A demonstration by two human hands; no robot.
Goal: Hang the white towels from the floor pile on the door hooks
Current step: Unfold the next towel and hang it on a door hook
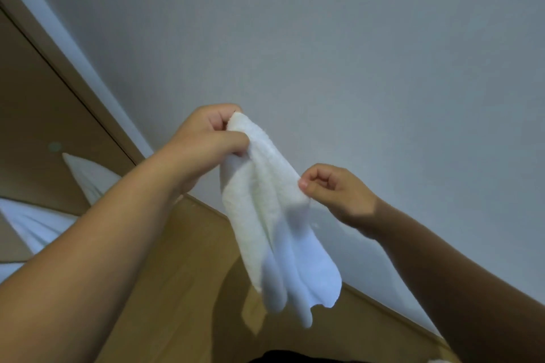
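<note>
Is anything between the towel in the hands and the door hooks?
Nothing visible blocks it. The left hand and right hand hold the towel before a bare wall; no free hook is in view.

Plain grey-white wall (354,38) fills most of view; light wood floor (182,274) below, w/ matching skirting strip (392,308) along wall base.

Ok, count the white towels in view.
3, maybe more hidden: one towel held by the left hand and right hand, two hanging on the door at left.
</note>
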